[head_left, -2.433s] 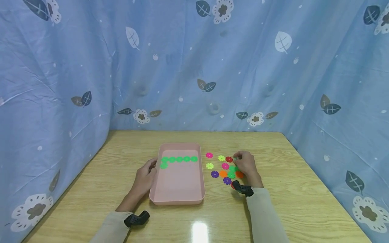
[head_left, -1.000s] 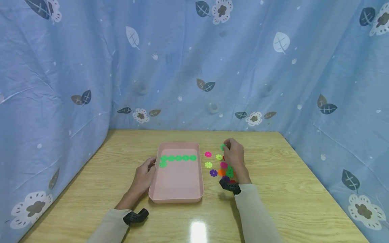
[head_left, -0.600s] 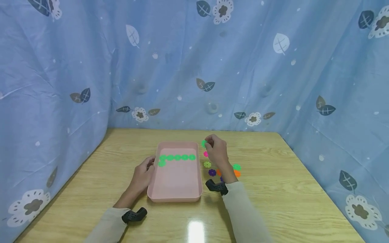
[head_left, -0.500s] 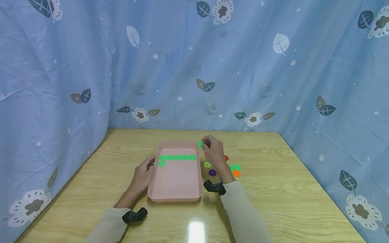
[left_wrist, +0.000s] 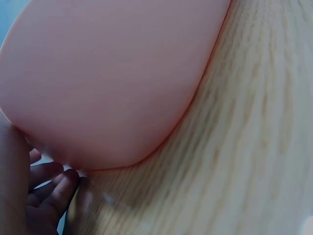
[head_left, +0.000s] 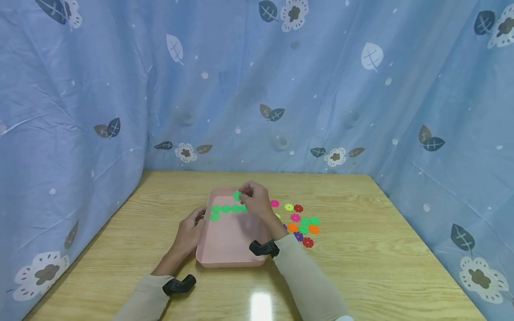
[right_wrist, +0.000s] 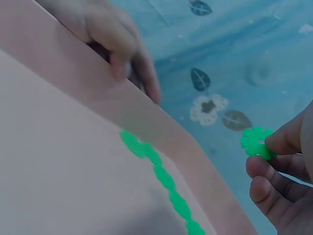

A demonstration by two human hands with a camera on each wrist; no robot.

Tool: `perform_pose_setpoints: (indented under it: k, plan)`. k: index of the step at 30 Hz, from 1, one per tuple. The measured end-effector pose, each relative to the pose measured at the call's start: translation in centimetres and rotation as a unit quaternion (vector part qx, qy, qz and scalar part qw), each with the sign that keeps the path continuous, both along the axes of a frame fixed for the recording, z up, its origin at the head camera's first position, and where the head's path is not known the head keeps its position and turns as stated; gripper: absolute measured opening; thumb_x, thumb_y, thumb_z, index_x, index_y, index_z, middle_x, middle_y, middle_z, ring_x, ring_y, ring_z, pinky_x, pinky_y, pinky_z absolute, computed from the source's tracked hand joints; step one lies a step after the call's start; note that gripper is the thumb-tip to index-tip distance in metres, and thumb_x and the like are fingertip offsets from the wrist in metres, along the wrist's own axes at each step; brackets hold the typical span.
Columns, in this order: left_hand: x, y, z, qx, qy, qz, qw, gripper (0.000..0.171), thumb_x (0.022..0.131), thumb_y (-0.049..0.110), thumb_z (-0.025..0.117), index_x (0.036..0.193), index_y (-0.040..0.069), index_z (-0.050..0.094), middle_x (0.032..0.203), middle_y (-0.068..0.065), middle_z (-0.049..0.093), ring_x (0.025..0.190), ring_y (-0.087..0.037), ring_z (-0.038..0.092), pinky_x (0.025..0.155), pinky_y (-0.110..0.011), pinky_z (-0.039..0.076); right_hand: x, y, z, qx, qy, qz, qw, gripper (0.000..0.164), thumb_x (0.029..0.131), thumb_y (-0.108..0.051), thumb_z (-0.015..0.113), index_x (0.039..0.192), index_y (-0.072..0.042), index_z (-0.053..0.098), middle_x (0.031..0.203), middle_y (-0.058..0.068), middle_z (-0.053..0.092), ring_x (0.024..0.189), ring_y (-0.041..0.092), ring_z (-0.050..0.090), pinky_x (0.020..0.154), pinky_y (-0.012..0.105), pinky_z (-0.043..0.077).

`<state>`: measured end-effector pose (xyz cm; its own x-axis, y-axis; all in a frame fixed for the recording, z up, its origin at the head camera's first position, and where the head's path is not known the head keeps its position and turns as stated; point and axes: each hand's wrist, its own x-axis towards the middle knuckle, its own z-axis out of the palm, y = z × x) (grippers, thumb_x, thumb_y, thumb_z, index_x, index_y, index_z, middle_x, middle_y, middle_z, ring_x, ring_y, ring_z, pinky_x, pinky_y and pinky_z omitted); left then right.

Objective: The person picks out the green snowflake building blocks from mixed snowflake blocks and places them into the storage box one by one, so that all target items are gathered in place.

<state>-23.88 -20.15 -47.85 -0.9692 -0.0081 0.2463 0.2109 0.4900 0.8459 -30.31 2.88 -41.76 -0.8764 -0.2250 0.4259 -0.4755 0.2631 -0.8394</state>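
My right hand [head_left: 257, 201] pinches a green flower [right_wrist: 253, 143] over the far end of a pink tray [head_left: 222, 243], whose left side my left hand [head_left: 188, 232] grips. Half a second ago the flower was by the tray's far right corner; the crossing now looks made, the piece not yet set down. Inside lies a line of green flowers [head_left: 225, 208]; mixed-color flowers [head_left: 295, 217] dot the table [head_left: 369, 254] to the right.

A curtained-off tabletop nook fitted for recording; a blue curtain [head_left: 225, 89] printed with leaves and flowers hangs behind the wood-grain table [head_left: 361, 267] and along its left and right sides; black wrist cameras [head_left: 263, 248] show over the table's near half. Whether this is a home, lab or office cannot be told.
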Motion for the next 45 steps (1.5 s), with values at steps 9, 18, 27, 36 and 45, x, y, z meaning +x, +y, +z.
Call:
perform_pose_setpoints:
  k: [9, 18, 27, 36, 45]
  plan:
    - [0.3, 0.0, 0.1, -0.01, -0.004, 0.01, 0.9999, 0.049, 0.103, 0.014, 0.038, 0.15, 0.002, 0.044, 0.144, -0.021, 0.055, 0.13, -0.039, 0.055, 0.108, -0.054, 0.045, 0.3, -2.3, -0.4, -0.013, -0.012, 0.026, 1.0, 0.007, 0.092, 0.0, 0.065, 0.098, 0.0, 0.069, 0.08, 0.01, 0.069, 0.072, 0.04, 0.07, 0.055, 0.028, 0.056]
    - [0.4, 0.0, 0.2, -0.022, 0.009, 0.006, 0.9997, 0.048, 0.104, 0.011, 0.039, 0.15, 0.001, 0.045, 0.14, -0.022, 0.058, 0.125, -0.038, 0.059, 0.104, -0.053, 0.049, 0.2, -3.0, -1.3, -0.044, -0.083, 0.056, 0.994, 0.008, 0.092, 0.004, 0.063, 0.099, 0.005, 0.066, 0.079, 0.013, 0.066, 0.072, 0.046, 0.067, 0.055, 0.031, 0.054]
    - [0.7, 0.1, 0.3, -0.022, 0.005, 0.003, 0.9997, 0.048, 0.105, 0.011, 0.037, 0.151, 0.0, 0.042, 0.142, -0.023, 0.056, 0.123, -0.039, 0.06, 0.101, -0.052, 0.051, -0.2, -3.0, -2.9, 0.03, -0.144, 0.053, 0.988, 0.007, 0.093, -0.003, 0.067, 0.098, 0.0, 0.071, 0.075, 0.007, 0.068, 0.06, 0.023, 0.066, 0.049, 0.027, 0.052]
    - [0.7, 0.2, 0.5, -0.023, 0.011, 0.0, 0.9997, 0.048, 0.104, 0.01, 0.038, 0.151, -0.002, 0.042, 0.14, -0.024, 0.057, 0.122, -0.038, 0.061, 0.1, -0.052, 0.052, -0.2, -3.1, -3.0, 0.009, -0.216, 0.066, 0.974, 0.01, 0.091, 0.004, 0.067, 0.1, 0.005, 0.07, 0.076, 0.015, 0.071, 0.059, 0.021, 0.071, 0.059, 0.033, 0.061]
    - [0.6, 0.4, 0.3, -0.028, 0.015, -0.001, 0.9995, 0.047, 0.105, 0.011, 0.039, 0.15, -0.002, 0.043, 0.141, -0.024, 0.057, 0.121, -0.039, 0.062, 0.1, -0.053, 0.052, -0.3, -2.8, -3.2, 0.013, -0.217, 0.044, 0.975, 0.013, 0.089, 0.001, 0.07, 0.102, 0.002, 0.07, 0.08, 0.011, 0.072, 0.065, 0.021, 0.074, 0.058, 0.03, 0.059]
